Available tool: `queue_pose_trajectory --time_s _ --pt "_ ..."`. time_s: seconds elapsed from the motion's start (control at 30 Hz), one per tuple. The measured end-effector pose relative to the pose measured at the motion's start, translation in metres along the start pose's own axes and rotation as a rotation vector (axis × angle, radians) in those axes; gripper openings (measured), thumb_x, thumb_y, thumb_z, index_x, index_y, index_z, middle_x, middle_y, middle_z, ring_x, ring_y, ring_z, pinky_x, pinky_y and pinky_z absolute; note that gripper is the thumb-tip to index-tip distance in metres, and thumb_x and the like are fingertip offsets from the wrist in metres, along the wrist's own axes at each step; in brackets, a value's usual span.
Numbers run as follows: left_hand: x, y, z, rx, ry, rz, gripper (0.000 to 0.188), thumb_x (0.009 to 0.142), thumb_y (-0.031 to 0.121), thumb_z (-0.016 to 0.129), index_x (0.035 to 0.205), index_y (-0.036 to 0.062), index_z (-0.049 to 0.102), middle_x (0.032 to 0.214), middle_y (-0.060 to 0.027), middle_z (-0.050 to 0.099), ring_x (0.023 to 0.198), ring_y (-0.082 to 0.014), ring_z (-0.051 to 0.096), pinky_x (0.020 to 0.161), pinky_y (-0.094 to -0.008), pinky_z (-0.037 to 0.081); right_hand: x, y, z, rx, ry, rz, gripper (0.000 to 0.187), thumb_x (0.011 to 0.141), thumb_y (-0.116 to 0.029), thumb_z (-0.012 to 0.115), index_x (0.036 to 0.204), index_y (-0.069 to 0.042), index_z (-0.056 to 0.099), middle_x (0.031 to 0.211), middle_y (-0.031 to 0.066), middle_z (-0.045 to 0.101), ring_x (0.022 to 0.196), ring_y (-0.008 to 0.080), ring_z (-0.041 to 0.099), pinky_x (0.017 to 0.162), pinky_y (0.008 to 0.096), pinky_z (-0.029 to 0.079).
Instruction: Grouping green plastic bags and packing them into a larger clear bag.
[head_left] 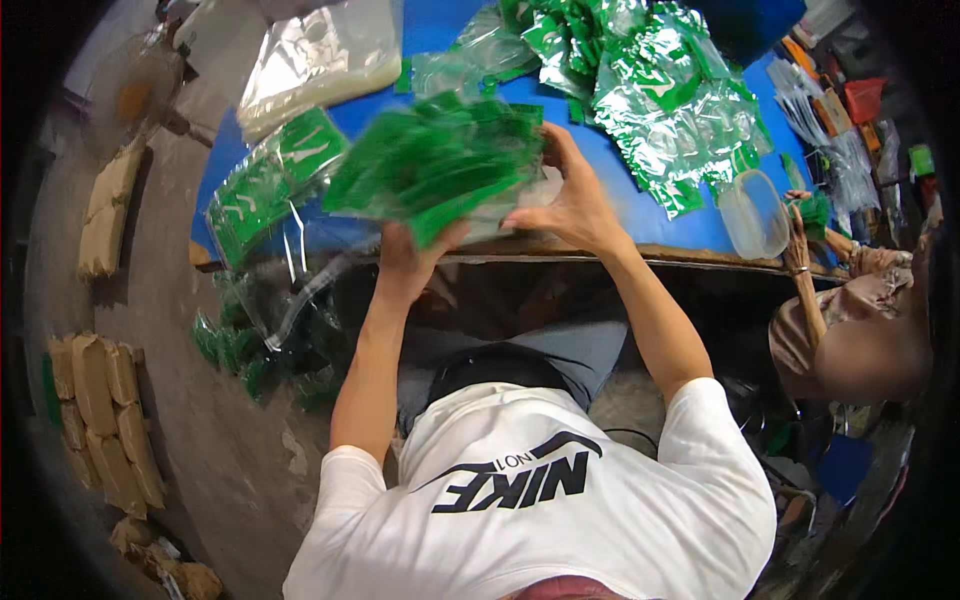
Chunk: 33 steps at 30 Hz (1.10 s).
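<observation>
A thick stack of green and clear plastic packets [440, 160], smeared by motion, is held just above the near edge of the blue table. My left hand [415, 255] grips the stack from below at its near side, with most of its fingers hidden behind the packets. Curved around the right end is my right hand [575, 195], its fingers on the far side and its thumb on the near side. To the left, a green and clear plastic bag [280, 175] lies at the table's edge, next to my left hand.
A large pile of green packets [665, 95] covers the back right of the blue table [620, 165]. Clear plastic sheets [320, 60] are stacked at the back left. A translucent tub [753, 215] stands near another person's hand [797, 240]. Brown parcels [100, 400] lie on the floor.
</observation>
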<state>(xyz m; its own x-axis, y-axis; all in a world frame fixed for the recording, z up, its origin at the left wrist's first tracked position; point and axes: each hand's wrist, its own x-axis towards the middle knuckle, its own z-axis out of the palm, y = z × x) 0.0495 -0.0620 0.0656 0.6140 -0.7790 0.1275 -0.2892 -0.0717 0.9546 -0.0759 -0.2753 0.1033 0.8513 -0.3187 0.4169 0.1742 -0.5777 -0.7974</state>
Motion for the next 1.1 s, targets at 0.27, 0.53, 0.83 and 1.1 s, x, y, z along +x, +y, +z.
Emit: queue_pose_trajectory --time_s 0.27,0.53,0.83,1.1 --pt "0.049 -0.028 0.014 -0.131 -0.019 0.396 0.111 0.072 0.002 0.085 0.152 0.0117 0.008 0.142 -0.014 0.042 0.128 -0.0272 0.048 0.109 -0.0407 0.04 -0.002 0.055 0.041 0.181 0.044 0.085 0.092 0.072 -0.018 0.087 0.141 -0.001 0.029 0.13 0.0205 0.055 0.124 0.028 0.054 0.107 0.0401 0.042" --pt "0.057 -0.026 0.01 -0.249 -0.169 0.165 0.134 0.069 0.006 0.088 0.157 0.0127 -0.012 0.15 -0.0123 0.036 0.134 -0.0241 0.043 0.11 -0.0383 0.038 -0.005 0.052 0.038 0.106 -0.054 0.121 0.084 0.07 -0.016 0.087 0.136 -0.002 0.037 0.122 0.0207 0.058 0.119 0.0314 0.056 0.102 0.0402 0.044" --pt "0.046 -0.02 0.014 -0.246 -0.175 0.151 0.134 0.066 0.004 0.09 0.158 0.0137 -0.006 0.149 -0.0108 0.037 0.135 -0.0234 0.041 0.111 -0.0396 0.039 -0.012 0.051 0.032 0.029 -0.136 0.161 0.09 0.07 -0.017 0.086 0.141 -0.004 0.031 0.13 0.0242 0.054 0.125 0.0401 0.053 0.104 0.0444 0.044" --pt "0.032 -0.014 -0.001 -0.24 -0.108 -0.089 0.048 0.071 0.015 0.087 0.111 -0.0015 0.065 0.121 -0.011 0.061 0.115 -0.0218 0.056 0.095 -0.0371 0.047 0.017 0.042 0.034 0.106 -0.379 0.231 0.099 0.067 -0.026 0.089 0.146 -0.002 0.033 0.133 0.0234 0.055 0.125 0.0346 0.054 0.106 0.0422 0.042"
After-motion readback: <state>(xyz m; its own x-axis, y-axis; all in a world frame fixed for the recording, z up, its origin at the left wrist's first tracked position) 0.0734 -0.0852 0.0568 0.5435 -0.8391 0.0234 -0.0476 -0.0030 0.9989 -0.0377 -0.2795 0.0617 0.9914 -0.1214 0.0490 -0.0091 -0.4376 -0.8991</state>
